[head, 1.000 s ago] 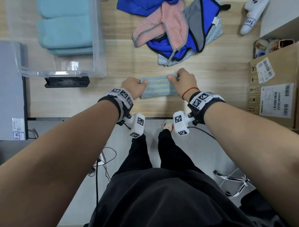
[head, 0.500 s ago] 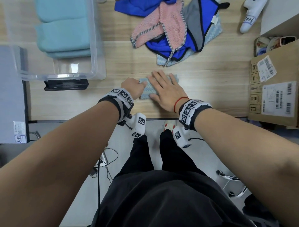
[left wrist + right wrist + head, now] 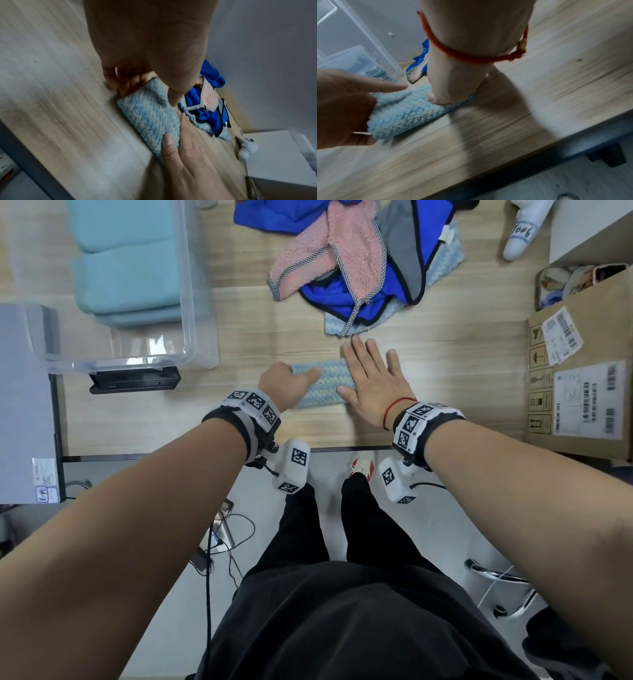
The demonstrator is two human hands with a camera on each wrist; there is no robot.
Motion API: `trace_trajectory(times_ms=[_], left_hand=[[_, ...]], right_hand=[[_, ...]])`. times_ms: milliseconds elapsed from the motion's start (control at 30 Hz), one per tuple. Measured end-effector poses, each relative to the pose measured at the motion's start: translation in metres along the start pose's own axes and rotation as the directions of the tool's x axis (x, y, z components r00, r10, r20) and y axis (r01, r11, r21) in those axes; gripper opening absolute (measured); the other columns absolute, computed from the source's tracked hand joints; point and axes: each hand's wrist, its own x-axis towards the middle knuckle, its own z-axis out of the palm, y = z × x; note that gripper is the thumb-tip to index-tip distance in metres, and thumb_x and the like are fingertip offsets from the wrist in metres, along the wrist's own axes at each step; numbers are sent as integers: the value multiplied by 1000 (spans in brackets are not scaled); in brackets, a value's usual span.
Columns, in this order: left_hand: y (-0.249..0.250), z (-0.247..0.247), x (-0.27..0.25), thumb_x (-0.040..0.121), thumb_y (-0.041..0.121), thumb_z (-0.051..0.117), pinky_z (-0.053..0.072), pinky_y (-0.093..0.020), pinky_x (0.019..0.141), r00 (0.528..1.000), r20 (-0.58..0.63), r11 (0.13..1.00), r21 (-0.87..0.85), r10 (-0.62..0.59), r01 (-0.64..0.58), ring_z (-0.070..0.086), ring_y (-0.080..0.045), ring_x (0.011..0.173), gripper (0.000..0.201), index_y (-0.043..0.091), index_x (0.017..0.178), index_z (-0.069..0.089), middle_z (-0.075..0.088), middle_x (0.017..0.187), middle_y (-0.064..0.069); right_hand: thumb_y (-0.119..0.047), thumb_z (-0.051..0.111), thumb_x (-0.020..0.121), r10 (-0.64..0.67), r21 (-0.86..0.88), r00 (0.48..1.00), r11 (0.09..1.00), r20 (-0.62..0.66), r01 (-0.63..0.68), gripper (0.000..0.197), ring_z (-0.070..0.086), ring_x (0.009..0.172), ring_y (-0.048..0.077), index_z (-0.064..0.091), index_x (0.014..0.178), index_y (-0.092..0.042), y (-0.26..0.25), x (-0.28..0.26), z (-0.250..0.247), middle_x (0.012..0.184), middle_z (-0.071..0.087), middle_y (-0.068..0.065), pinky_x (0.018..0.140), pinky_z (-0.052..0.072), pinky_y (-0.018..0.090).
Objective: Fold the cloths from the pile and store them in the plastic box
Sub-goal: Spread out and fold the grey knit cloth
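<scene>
A small folded light-blue knit cloth (image 3: 323,386) (image 3: 150,119) (image 3: 406,112) lies on the wooden table near its front edge. My left hand (image 3: 286,383) (image 3: 130,86) grips the cloth's left end, thumb on top and fingers curled beneath. My right hand (image 3: 371,378) (image 3: 440,97) lies flat, fingers spread, pressing on the cloth's right end. Behind sits the pile of cloths (image 3: 356,265): pink, blue, grey and pale-blue pieces. The clear plastic box (image 3: 191,302) stands at the back left with folded teal cloths (image 3: 126,268) inside.
A cardboard box (image 3: 582,378) with labels stands at the right table edge. A black flat device (image 3: 135,380) lies in front of the plastic box. A white object (image 3: 524,234) lies at the back right, and a grey unit (image 3: 27,405) sits at the left.
My right hand let go of the cloth's right edge, flattened on top of it, and has slid from the cloth's middle toward its right end. The left hand keeps its grip.
</scene>
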Motion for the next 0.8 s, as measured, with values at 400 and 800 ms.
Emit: trace_trajectory(times_ms=[400, 800], left_hand=[[20, 4, -37, 98, 40, 49, 35, -30, 71, 932, 34, 913, 191, 362, -362, 53, -26, 84, 33, 8, 105, 52, 56, 89, -6], [71, -85, -110, 93, 35, 60, 34, -28, 67, 810, -70, 795, 257, 582, -549, 54, -22, 81, 16, 22, 99, 53, 59, 85, -3]], right_hand=[[-52, 61, 86, -27, 151, 1000, 988, 4, 26, 63, 37, 133, 22, 43, 135, -18, 9, -26, -38, 148, 34, 3, 111, 20, 50], [-51, 68, 82, -283, 312, 959, 911, -9, 271, 44, 53, 92, 23, 57, 100, -12, -9, -21, -175, 100, 57, 5, 75, 39, 31]])
